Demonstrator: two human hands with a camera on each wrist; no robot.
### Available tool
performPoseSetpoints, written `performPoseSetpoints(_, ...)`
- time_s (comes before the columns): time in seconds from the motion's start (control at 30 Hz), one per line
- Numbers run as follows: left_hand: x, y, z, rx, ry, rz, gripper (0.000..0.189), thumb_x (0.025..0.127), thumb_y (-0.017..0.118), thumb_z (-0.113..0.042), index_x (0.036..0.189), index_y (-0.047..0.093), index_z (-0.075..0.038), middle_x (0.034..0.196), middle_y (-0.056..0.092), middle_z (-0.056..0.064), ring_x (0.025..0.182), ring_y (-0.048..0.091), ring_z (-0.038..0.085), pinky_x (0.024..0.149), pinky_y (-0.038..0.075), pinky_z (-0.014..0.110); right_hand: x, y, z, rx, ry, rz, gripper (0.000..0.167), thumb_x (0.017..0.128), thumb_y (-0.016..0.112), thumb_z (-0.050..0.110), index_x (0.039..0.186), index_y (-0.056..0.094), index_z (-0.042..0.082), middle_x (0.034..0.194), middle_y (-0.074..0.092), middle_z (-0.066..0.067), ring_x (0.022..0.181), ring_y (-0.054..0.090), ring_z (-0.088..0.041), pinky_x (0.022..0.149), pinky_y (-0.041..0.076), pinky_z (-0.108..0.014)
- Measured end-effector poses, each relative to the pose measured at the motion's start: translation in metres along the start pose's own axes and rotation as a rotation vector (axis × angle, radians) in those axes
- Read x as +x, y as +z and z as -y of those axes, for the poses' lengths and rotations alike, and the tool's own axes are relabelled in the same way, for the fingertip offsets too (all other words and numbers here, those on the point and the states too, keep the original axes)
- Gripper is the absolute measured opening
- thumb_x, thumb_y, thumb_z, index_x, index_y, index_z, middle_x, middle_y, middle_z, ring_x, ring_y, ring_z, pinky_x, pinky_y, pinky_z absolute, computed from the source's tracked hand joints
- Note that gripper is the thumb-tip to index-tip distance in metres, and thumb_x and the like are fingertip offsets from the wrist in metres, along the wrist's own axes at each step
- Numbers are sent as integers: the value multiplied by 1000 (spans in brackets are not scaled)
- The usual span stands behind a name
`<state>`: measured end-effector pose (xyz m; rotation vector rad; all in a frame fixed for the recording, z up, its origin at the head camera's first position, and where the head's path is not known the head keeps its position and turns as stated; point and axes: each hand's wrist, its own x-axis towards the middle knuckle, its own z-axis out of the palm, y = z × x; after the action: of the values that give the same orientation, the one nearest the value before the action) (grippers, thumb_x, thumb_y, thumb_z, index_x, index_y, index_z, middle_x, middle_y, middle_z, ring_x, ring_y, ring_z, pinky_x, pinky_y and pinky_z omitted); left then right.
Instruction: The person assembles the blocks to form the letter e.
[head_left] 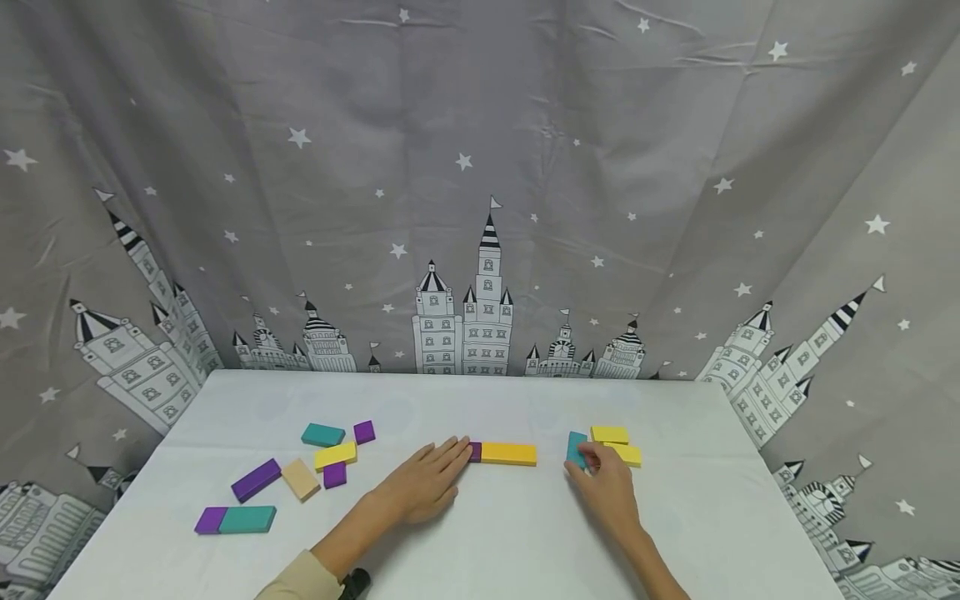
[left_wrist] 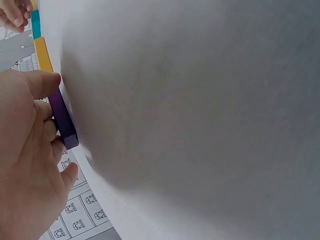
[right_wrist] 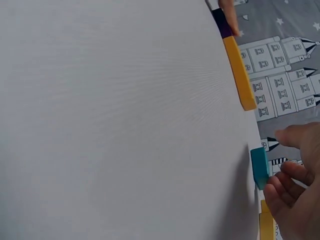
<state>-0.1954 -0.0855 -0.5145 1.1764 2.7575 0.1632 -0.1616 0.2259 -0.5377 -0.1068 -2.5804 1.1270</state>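
My left hand lies with straight fingers over a purple block, covering most of it in the head view. In the left wrist view, the thumb overlaps the block's near side while the other fingers lie along its far side. An orange-yellow block continues in line from the purple one's right end. To the right, my right hand is around a teal block. Its fingertips are right at one end of that block, and the thumb shows apart from it in the right wrist view.
Two yellow blocks lie beside the right hand. On the table's left are a teal block, a yellow block, a tan block, a long purple block, small purple blocks and a purple-and-teal row. A grey curtain hangs behind.
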Motion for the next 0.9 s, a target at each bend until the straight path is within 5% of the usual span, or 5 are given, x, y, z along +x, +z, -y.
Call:
performPoseSetpoints(0.23,-1,0,1,-4,8,-1,58,104,48,-25,154,32,0,161,27,16,147,24,32,116,26,52,-3,1,-4,-41,97,-15,37,83,81,13,111,67,-7,93,67,-8,79,60,-17,68,52,-29)
performPoseSetpoints(0.9,1,2,1,23,-16,14,58,104,48,-26,156,31,-3,162,26,12,148,24,28,117,25,49,8,13,-6,-113,176,-8,47,81,83,25,109,66,-10,82,62,-7,75,56,-19,67,52,-36)
